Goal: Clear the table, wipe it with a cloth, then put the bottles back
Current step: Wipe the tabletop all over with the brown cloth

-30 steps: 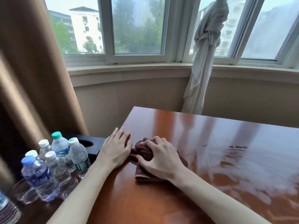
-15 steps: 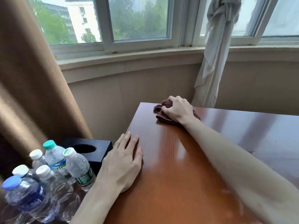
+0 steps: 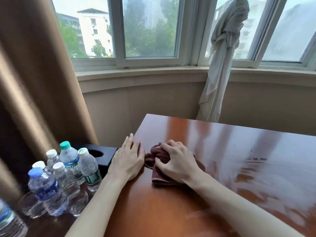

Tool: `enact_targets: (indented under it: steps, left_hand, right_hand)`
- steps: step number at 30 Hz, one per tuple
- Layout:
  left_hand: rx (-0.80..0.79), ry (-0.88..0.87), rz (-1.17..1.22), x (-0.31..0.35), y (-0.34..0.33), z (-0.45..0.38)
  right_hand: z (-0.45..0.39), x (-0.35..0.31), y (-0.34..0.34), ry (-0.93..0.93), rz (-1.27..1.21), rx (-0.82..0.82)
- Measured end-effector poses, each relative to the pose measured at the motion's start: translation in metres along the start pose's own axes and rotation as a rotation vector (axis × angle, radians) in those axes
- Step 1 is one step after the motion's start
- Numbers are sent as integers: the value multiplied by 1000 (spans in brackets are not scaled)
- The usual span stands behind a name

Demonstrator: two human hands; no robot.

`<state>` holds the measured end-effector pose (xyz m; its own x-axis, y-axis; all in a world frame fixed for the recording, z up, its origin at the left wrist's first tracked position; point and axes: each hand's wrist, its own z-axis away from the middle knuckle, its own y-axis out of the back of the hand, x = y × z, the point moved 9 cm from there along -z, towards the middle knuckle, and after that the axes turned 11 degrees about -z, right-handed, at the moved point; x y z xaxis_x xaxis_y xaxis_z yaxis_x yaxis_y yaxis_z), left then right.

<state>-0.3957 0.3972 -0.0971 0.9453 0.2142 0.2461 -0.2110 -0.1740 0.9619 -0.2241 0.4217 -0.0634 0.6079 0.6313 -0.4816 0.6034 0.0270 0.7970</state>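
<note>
My right hand (image 3: 177, 162) grips a bunched dark red cloth (image 3: 158, 153) and presses it onto the glossy wooden table (image 3: 222, 168) near its left edge. My left hand (image 3: 129, 159) lies flat with straight fingers on the table's left edge, just left of the cloth. Several clear plastic water bottles (image 3: 68, 166) with white, green and blue caps stand grouped on a lower dark surface to the left of the table.
A black box with a round hole (image 3: 102, 155) sits behind the bottles. Clear drinking glasses (image 3: 30, 206) stand among them. A brown curtain (image 3: 34, 74) hangs at the left, a knotted white curtain (image 3: 220, 65) behind the table's far edge. Wet streaks (image 3: 256, 159) show at the table's right.
My right hand has pulled the cloth back from the table's far left corner to the near left edge, beside my left hand. The left hand stays flat on the edge.
</note>
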Motion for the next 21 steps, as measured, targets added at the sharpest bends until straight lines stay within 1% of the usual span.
enact_targets:
  steps: [3,5,9,14,18,21]
  left_hand:
    - [-11,0,-3,2,1,6]
    - [-20,7,-2,0,0,8]
    - [-28,26,-4,-2,-3,8]
    - [-50,58,25,-3,0,5]
    - [-46,71,34,-4,-1,3]
    - [-58,72,47,-3,-2,2]
  right_hand:
    - [33,-18,4,70,-19,-75]
    - [22,-10,5,52,-45,-93]
    - [-51,50,6,-85,-46,-10]
    - [-157,116,-5,-249,39,103]
    - [-213,134,-21,-298,80,149]
    - [-218,131,-28,-309,101,132]
